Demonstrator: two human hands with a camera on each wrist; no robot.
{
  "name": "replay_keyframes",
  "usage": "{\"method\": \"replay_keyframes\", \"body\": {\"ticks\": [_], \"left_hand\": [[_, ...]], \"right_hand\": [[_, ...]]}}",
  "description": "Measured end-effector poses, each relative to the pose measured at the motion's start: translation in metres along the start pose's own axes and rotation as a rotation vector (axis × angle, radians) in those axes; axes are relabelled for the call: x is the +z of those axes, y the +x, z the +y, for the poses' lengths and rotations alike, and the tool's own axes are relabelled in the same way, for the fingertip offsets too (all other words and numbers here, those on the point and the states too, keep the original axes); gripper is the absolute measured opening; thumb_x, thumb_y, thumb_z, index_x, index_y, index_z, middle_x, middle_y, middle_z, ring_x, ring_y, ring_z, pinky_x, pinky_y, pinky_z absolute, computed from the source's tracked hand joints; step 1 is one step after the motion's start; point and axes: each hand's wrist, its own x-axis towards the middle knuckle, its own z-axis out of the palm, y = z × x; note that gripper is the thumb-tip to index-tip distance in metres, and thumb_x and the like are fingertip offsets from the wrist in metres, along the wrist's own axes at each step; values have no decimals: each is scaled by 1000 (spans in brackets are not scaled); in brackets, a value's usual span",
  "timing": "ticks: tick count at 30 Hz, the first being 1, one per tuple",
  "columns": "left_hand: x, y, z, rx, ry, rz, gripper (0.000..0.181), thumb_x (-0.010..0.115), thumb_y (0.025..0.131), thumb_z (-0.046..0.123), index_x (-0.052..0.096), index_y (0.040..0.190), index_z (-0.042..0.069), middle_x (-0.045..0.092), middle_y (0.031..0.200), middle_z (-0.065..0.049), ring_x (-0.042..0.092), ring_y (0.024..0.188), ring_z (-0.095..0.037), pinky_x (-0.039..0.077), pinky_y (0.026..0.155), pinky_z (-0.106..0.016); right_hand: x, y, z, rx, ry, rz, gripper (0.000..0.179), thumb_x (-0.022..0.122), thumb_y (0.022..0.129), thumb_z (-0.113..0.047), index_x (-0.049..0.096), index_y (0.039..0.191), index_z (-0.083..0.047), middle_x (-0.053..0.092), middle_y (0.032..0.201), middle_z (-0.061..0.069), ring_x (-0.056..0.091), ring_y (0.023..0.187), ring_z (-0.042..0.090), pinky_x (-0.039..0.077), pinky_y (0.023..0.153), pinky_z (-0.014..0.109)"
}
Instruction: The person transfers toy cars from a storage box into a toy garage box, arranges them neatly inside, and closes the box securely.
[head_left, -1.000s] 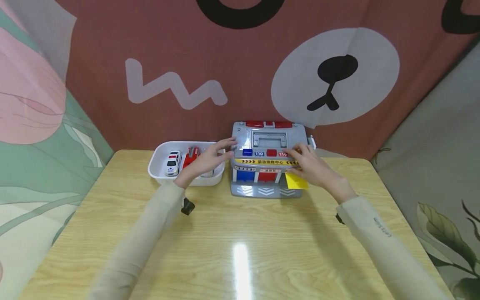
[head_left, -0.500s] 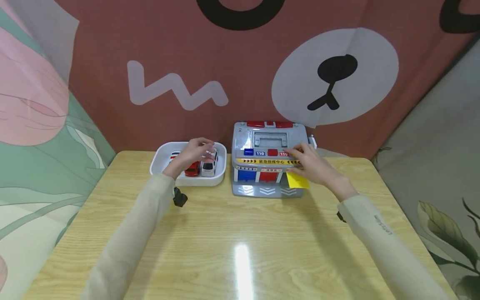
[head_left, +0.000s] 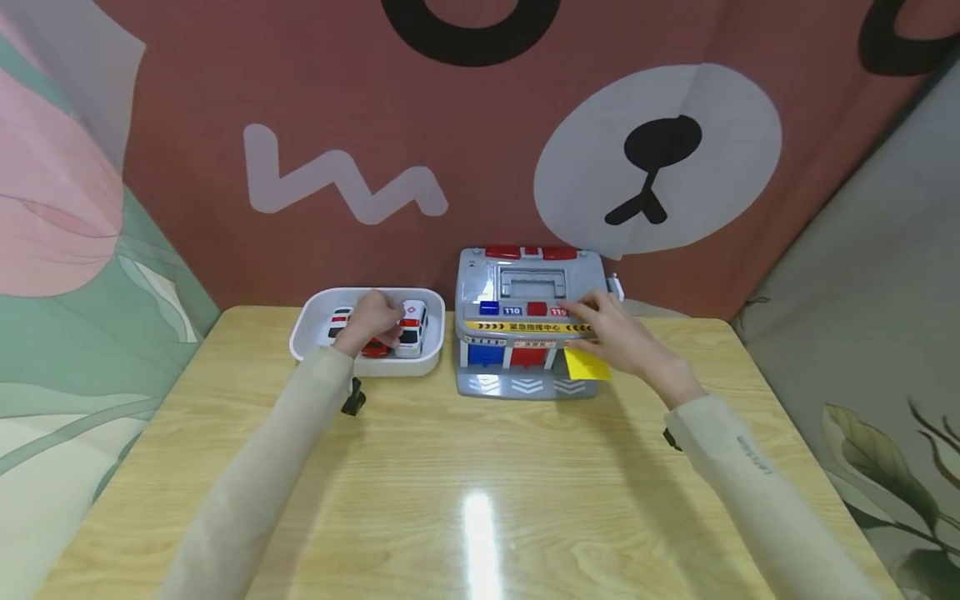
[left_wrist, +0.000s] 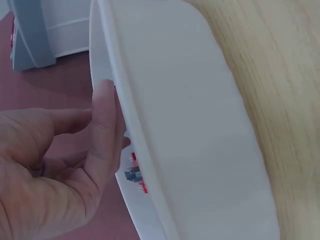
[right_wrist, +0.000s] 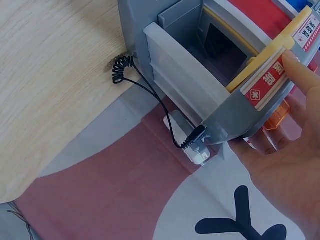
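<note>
My left hand reaches down into the white tray, over the red toy fire truck. A white toy ambulance lies beside it on the right, and a white toy car on the left. In the left wrist view my fingers pass inside the tray rim; I cannot tell whether they pinch anything. My right hand grips the front roof edge of the grey toy emergency station, thumb below and fingers above. Under the thumb, the yellow garage door stands raised.
The blue door and red door of the station are down. A white handset on a coiled black cord hangs at the station's side. Behind the table rises a brown bear-print curtain.
My left hand has moved left from the station's left edge to the tray, then down among the toy vehicles. The right hand has kept its place on the station's roof edge.
</note>
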Motion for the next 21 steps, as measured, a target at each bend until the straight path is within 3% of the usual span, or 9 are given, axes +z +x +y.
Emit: {"method": "replay_keyframes", "body": {"ticks": [6, 9, 17, 21], "left_hand": [[5, -1, 2, -48, 8, -33, 14, 57, 93, 5, 47, 90, -4, 58, 60, -13, 63, 45, -20, 57, 51, -35], [9, 2, 2, -56, 62, -28, 15, 58, 92, 4, 46, 86, -2, 57, 60, -14, 63, 44, -21, 56, 49, -35], [15, 5, 5, -59, 236, -12, 24, 60, 93, 11, 50, 101, -9, 63, 80, -25, 68, 53, -27, 57, 52, -34], [17, 2, 8, -60, 264, -22, 25, 57, 96, 18, 52, 96, -7, 66, 84, -26, 70, 63, -31, 58, 60, -36]], "right_hand": [[2, 0, -1, 13, 12, 3, 68, 77, 84, -24, 46, 145, -16, 41, 126, 12, 38, 114, 29, 49, 88, 41], [2, -1, -1, 13, 18, 10, 68, 76, 84, -24, 46, 145, -17, 41, 126, 12, 39, 114, 28, 49, 88, 40], [2, -1, -2, -24, -1, 26, 66, 75, 86, -26, 46, 144, -14, 41, 127, 14, 39, 114, 30, 47, 91, 43], [2, -2, -1, -17, 2, 22, 66, 74, 86, -25, 46, 145, -14, 41, 127, 14, 38, 115, 31, 47, 91, 43]]}}
